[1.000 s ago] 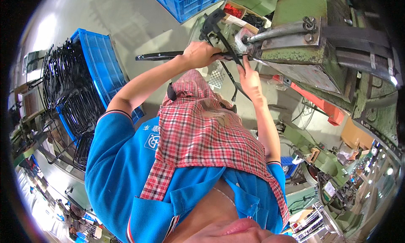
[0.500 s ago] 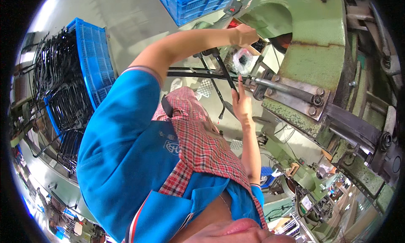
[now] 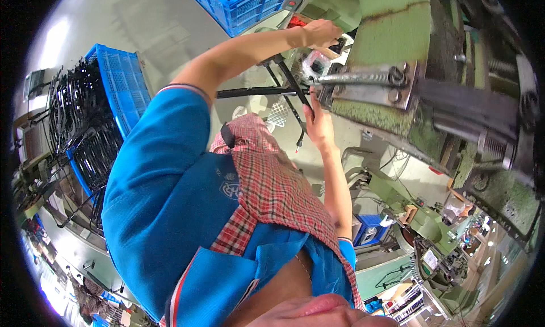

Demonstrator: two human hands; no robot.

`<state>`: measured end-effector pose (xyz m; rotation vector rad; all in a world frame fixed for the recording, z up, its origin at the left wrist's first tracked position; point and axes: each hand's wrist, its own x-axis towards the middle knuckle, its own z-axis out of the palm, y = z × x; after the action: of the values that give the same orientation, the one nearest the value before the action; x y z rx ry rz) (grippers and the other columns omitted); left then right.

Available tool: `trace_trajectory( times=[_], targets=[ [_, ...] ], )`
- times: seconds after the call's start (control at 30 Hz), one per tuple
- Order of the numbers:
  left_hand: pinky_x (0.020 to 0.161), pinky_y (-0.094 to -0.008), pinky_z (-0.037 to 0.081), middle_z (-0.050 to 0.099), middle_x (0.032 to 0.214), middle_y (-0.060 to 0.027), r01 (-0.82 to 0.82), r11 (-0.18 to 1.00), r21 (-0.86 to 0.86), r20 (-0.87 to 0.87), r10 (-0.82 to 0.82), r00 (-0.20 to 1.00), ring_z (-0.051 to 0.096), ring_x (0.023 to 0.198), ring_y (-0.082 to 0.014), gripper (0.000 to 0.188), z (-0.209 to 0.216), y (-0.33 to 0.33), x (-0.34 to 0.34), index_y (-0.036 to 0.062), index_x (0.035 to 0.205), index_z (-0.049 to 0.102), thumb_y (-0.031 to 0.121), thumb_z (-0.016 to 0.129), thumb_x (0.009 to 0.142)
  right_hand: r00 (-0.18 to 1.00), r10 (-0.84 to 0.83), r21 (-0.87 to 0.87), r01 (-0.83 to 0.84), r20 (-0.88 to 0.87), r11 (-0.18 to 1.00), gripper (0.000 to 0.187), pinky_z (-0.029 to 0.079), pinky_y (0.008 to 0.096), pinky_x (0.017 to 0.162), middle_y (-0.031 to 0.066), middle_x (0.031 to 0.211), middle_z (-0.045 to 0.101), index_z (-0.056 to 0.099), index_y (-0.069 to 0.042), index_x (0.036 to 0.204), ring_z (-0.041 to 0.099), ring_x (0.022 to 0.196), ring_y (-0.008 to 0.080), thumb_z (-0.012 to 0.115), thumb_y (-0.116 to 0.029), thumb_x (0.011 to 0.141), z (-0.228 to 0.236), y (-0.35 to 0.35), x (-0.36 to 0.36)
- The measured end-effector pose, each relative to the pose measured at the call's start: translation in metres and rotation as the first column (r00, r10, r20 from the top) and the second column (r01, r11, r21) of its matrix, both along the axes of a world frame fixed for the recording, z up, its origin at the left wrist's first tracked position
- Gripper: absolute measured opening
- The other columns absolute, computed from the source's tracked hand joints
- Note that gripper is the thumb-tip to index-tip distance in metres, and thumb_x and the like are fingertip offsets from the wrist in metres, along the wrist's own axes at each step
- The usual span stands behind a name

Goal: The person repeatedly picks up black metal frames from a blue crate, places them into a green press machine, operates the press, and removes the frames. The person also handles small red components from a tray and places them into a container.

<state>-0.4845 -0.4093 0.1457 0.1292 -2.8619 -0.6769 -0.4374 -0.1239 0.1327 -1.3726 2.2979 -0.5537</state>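
Observation:
My left hand [image 3: 322, 34] reaches across to the front of a green machine [image 3: 392, 34], its fingers curled beside a small parts box [image 3: 331, 52]. What those fingers hold, if anything, is hidden. My right hand [image 3: 321, 127] is lower down at the machine's near end, with a finger stretched upward and the thumb apart. It touches the end of a slanting black bar [image 3: 294, 84]. A long black strip [image 3: 244, 92] runs from beneath my left arm to my right fingertips, beside a metal rod with a spring [image 3: 363, 77].
Blue crates stand at left [image 3: 118, 91] and at the top [image 3: 247, 11]; the left one is heaped with thin black pieces [image 3: 79, 114]. A clear plastic bag [image 3: 315, 64] lies by the parts box. More green machinery [image 3: 397, 205] is at lower right, near a small blue bin [image 3: 369, 230].
The view has shifted, so the machine sits further left. Two lines of black strip that showed apart now look like one. Both hands keep nearly the same places and poses.

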Motion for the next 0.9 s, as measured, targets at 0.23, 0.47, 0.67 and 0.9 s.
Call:
trace_trajectory(
  times=[0.23, 0.47, 0.67, 0.9],
  targets=[
    [0.067, -0.0414, 0.049, 0.061, 0.078, -0.0173, 0.185, 0.842, 0.507, -0.25, -0.062, 0.966, 0.06, 0.075, -0.0376, 0.027, 0.018, 0.059, 0.144, -0.0016, 0.082, 0.063, 0.023, 0.072, 0.078, 0.984, -0.113, 0.169, 0.089, 0.136, 0.981, 0.05, 0.047, 0.0485, 0.067, 0.0321, 0.083, 0.06, 0.04, -0.015, 0.144, 0.059, 0.083, 0.0486, 0.052, -0.027, 0.097, 0.027, -0.011, 0.004],
    [0.068, -0.0422, 0.048, 0.064, 0.084, -0.0152, 0.061, 0.885, 0.462, -0.199, 0.036, 0.979, 0.061, 0.075, -0.0356, 0.037, 0.024, 0.094, 0.149, 0.008, 0.091, 0.072, 0.042, 0.076, 0.077, 0.991, -0.086, 0.067, 0.079, 0.105, 0.995, 0.053, 0.046, 0.0551, 0.063, 0.0285, 0.075, 0.062, 0.037, -0.018, 0.144, 0.061, 0.074, 0.0493, 0.054, -0.03, 0.096, 0.025, 0.001, 0.01],
    [0.093, -0.0437, 0.041, 0.067, 0.096, -0.0109, -0.07, 0.986, 0.151, -0.145, 0.092, 0.985, 0.058, 0.102, -0.0313, 0.04, 0.004, 0.097, 0.151, 0.0166, 0.101, 0.073, 0.05, 0.068, 0.08, 0.984, -0.104, -0.064, 0.114, 0.144, 0.991, 0.063, 0.044, 0.0473, 0.056, 0.0234, 0.063, 0.057, 0.031, -0.009, 0.146, 0.057, 0.06, 0.0458, 0.06, -0.021, 0.092, 0.027, 0.008, 0.021],
    [0.116, -0.0484, 0.024, 0.059, 0.116, -0.0091, 0.136, 0.962, -0.235, -0.123, -0.168, 0.978, 0.051, 0.12, -0.0297, 0.058, 0.018, 0.06, 0.178, 0.0121, 0.113, 0.062, 0.054, 0.071, 0.073, 0.979, -0.12, -0.092, 0.136, 0.163, 0.986, 0.028, 0.047, 0.0518, 0.06, 0.0236, 0.072, 0.064, 0.054, -0.007, 0.109, 0.062, 0.072, 0.046, 0.063, -0.026, 0.091, 0.021, 0.015, 0.018]
  ],
)
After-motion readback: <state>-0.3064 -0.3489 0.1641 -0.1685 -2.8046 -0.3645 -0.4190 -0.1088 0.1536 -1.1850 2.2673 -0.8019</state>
